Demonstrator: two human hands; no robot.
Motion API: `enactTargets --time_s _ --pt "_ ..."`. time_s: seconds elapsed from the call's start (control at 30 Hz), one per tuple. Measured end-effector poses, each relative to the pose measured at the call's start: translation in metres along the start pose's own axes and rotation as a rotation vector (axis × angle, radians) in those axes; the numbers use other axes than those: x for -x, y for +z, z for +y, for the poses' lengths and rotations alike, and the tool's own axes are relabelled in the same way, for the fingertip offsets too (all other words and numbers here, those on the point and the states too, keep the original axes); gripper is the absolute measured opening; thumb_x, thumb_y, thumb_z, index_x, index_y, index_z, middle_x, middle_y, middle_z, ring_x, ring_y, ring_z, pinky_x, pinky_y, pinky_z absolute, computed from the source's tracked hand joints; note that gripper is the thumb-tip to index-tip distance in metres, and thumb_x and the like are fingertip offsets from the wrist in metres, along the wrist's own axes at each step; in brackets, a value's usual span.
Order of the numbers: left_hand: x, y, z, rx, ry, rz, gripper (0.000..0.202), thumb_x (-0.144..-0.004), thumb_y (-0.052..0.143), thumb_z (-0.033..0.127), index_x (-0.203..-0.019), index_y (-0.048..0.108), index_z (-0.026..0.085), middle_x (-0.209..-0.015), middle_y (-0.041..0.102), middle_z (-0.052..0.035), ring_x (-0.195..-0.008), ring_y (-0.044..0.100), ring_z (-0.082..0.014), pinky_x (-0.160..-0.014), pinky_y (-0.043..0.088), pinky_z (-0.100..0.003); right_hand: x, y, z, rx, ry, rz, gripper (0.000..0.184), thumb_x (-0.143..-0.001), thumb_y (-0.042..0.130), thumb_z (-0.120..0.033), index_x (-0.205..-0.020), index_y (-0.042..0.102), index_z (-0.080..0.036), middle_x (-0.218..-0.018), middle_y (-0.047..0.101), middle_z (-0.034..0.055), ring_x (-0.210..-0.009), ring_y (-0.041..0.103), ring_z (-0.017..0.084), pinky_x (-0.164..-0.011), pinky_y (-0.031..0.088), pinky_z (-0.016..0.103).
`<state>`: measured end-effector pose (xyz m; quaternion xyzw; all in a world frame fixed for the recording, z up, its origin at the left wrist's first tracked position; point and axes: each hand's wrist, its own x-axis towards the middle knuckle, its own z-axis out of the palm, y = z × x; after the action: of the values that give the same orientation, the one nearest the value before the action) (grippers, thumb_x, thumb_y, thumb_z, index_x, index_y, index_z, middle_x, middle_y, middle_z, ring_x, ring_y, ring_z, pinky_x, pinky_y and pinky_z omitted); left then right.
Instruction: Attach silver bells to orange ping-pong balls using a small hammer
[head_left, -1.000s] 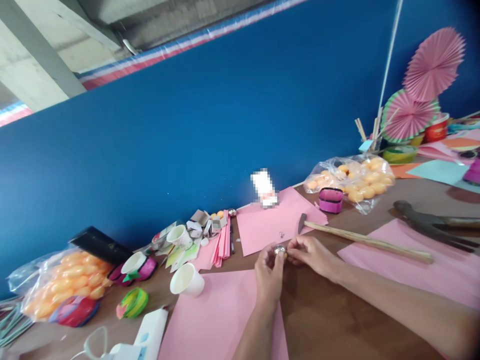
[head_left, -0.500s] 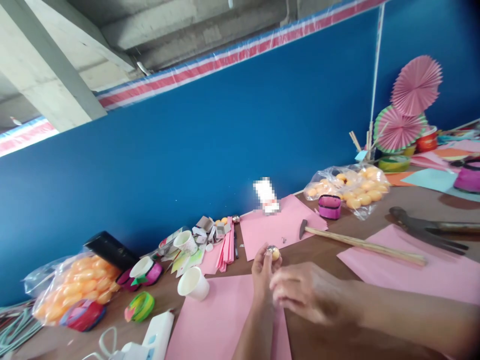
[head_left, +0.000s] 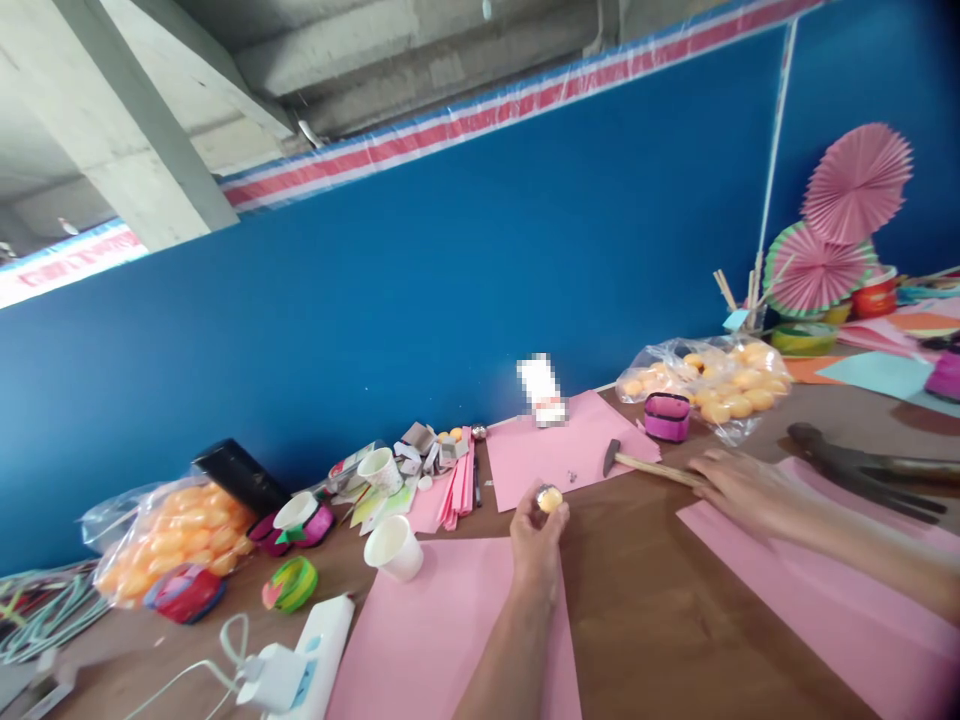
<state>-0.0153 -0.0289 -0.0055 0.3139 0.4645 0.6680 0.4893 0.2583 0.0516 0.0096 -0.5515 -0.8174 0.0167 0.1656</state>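
My left hand (head_left: 537, 534) is raised over the brown table (head_left: 645, 620) and pinches a small orange ball with a shiny metal cap (head_left: 549, 497) at its fingertips. My right hand (head_left: 739, 488) is out to the right, slightly blurred, with its fingers stretched flat over the wooden handle of a small hammer (head_left: 651, 467). The hammer's dark head (head_left: 609, 456) lies at the edge of a pink sheet (head_left: 547, 455). More pink sheets lie under my left arm (head_left: 420, 630) and under my right forearm (head_left: 825, 590).
Bags of orange balls sit at the left (head_left: 176, 540) and back right (head_left: 712, 385). Paper cups (head_left: 396, 548), a green tape roll (head_left: 291, 583), a pink box (head_left: 667, 416), a white power strip (head_left: 315, 650), a dark tool (head_left: 847, 455) and paper fans (head_left: 855, 185) crowd the table along the blue wall.
My right hand has let go of the small ball and swung right onto the hammer handle. My left hand keeps the ball, lifted slightly.
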Motion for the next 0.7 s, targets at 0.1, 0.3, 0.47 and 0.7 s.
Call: enactTargets --time_s 0.1,0.3,0.47,0.7 --pt "0.001 0.002 0.001 0.054 0.007 -0.024 0.054 -0.061 0.075 0.025 -0.111 0.055 0.016 -0.091 0.064 -0.0051 -0.075 0.061 -0.0117 -0.077 0.049 -0.028 0.001 0.002 0.004 0.053 -0.046 -0.1 0.016 -0.081 0.044 -0.026 -0.081 0.059 -0.02 -0.081 0.061 0.0092 -0.08 0.06 0.026 -0.066 0.041 0.034" --pt "0.002 -0.001 -0.001 0.013 0.03 -0.042 0.051 -0.061 0.075 0.031 -0.107 0.058 0.015 -0.091 0.065 -0.007 -0.077 0.062 -0.0134 -0.074 0.049 -0.028 0.001 -0.007 -0.009 0.035 0.017 -0.094 0.017 -0.087 0.037 -0.026 -0.085 0.053 -0.021 -0.073 0.061 0.0089 -0.064 0.06 0.021 -0.052 0.03 0.03" --pt "-0.005 -0.003 -0.01 0.032 0.044 -0.011 0.054 -0.064 0.072 0.032 -0.113 0.056 0.016 -0.098 0.064 -0.0087 -0.083 0.061 -0.0146 -0.075 0.048 -0.027 0.015 -0.014 -0.038 -0.539 0.097 -0.183 0.026 -0.085 0.035 -0.035 -0.071 0.053 -0.021 -0.066 0.061 0.0051 -0.053 0.056 0.015 -0.047 0.036 0.027" --pt "-0.009 -0.005 -0.015 -0.081 0.083 0.009 0.056 -0.06 0.075 0.03 -0.111 0.058 0.014 -0.099 0.066 -0.0112 -0.089 0.061 -0.0197 -0.078 0.048 -0.03 0.046 -0.034 -0.087 -0.852 0.112 -0.252 0.041 -0.081 0.04 -0.049 -0.107 0.052 -0.021 -0.07 0.06 0.0024 -0.05 0.052 0.012 -0.042 0.039 0.022"
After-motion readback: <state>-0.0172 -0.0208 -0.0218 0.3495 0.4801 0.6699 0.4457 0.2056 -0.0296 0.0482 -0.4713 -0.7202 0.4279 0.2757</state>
